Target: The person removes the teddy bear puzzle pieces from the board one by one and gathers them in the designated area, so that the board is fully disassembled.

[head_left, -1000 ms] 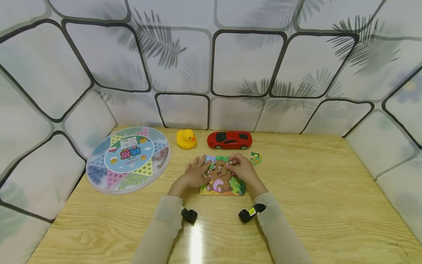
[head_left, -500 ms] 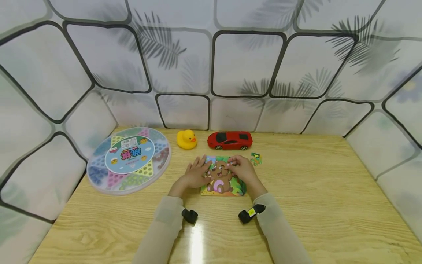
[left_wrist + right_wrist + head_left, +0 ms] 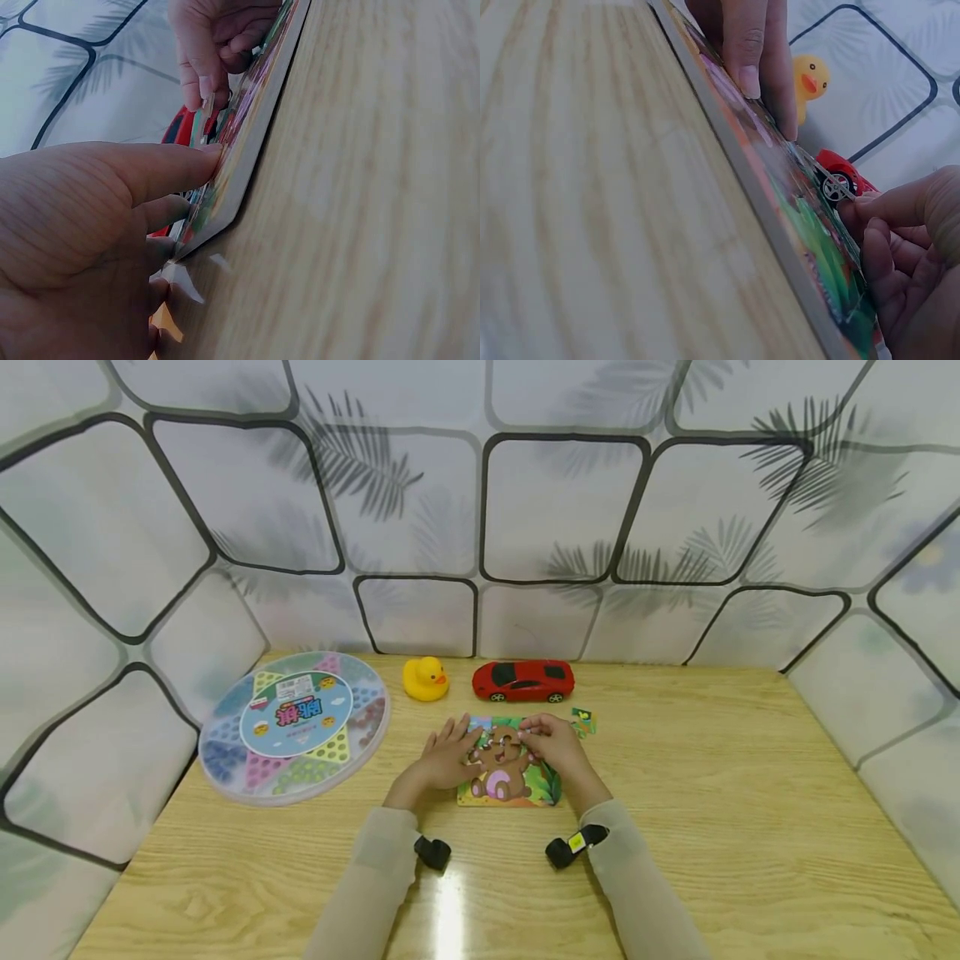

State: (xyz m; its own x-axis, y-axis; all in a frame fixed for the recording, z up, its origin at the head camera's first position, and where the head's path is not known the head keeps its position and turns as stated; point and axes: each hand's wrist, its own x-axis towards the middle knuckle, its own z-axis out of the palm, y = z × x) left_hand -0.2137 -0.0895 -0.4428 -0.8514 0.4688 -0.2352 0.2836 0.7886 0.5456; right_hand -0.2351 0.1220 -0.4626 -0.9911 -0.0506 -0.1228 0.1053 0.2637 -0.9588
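A jigsaw puzzle with a brown bear picture point(image 3: 501, 787) lies flat on the wooden table. My left hand point(image 3: 444, 760) rests on its left side, fingers spread and the thumb pressing on the picture. At the upper right part of the puzzle is my right hand point(image 3: 561, 750). Its thumb and fingertips pinch a thin puzzle piece point(image 3: 204, 118), seen edge-on in the left wrist view and standing tilted close over the board. The printed face of that piece is mostly hidden by the fingers. Just beyond the right hand lie loose green puzzle pieces point(image 3: 584, 719).
Behind the puzzle stand a red toy car point(image 3: 522, 682) and a yellow rubber duck point(image 3: 425, 679). A round Chinese checkers box point(image 3: 295, 727) lies to the left. A padded-looking patterned wall covering point(image 3: 562, 510) rises at the table's back edge.
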